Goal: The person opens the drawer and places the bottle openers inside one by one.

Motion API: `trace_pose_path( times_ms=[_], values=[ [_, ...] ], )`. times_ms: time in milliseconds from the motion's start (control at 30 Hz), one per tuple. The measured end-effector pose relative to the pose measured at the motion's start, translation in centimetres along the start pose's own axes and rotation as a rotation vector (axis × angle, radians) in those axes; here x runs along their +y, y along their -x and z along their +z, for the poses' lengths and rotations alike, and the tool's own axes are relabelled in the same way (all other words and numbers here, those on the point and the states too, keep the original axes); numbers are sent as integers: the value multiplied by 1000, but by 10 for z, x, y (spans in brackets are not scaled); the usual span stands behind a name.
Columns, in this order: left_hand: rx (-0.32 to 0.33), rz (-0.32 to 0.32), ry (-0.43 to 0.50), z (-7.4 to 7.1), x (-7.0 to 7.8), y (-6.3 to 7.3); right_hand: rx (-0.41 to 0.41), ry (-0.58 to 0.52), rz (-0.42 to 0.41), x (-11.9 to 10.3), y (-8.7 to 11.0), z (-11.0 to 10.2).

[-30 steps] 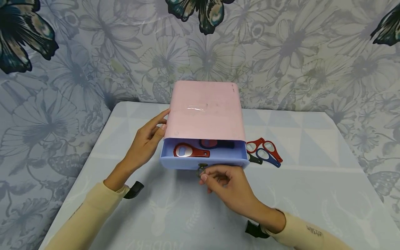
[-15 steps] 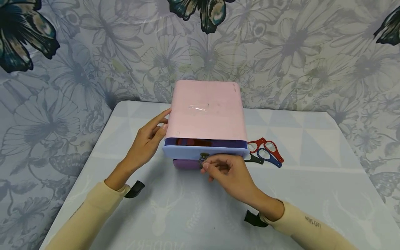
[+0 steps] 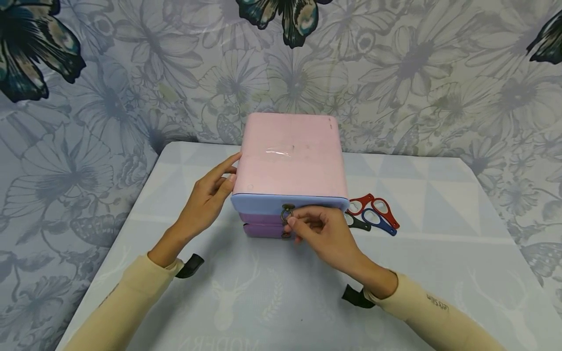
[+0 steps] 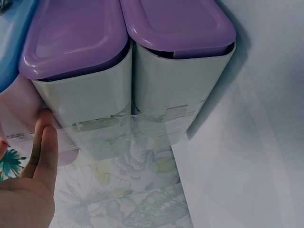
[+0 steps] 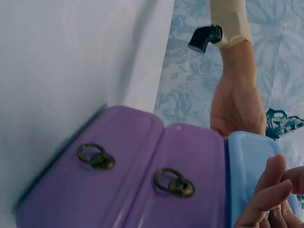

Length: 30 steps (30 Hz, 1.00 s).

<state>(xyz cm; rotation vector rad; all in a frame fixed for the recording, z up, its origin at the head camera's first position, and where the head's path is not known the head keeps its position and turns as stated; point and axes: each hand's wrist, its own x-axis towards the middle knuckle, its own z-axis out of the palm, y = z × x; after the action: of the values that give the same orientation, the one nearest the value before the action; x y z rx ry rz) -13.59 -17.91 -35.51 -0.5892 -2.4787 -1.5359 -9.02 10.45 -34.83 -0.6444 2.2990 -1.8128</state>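
A small drawer unit stands on the table, with a pink top section stacked over two purple drawers. The blue drawer sits pushed in flush under the pink top, its inside hidden. My right hand pinches the bronze ring pull on its front, between thumb and fingers. In the right wrist view, that hand covers the blue drawer's pull. My left hand rests its extended fingers against the pink section's left side. In the left wrist view, its fingertips touch the pink wall.
Red, blue and black bottle openers lie on the table right of the drawer unit. Each purple drawer has its own ring pull. Clear tape wraps the stacked sections. The table meets a flower-patterned wall behind.
The blue drawer has slid inward from well open to closed, hiding the red bottle opener inside it. My right hand moved forward with its ring pull. The left hand stayed against the side.
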Motion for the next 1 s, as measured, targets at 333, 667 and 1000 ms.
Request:
trace_pose_path(
  times_ms=[333,667,1000],
  values=[
    [0,14,24,1,0,-1,29,18,-11,-1,-4,-4],
    [-2,2,20,1,-1,0,70,124,-14,9,0,-1],
    [6,14,21,1,1,0,65,163,-3,26,10,2]
  ],
)
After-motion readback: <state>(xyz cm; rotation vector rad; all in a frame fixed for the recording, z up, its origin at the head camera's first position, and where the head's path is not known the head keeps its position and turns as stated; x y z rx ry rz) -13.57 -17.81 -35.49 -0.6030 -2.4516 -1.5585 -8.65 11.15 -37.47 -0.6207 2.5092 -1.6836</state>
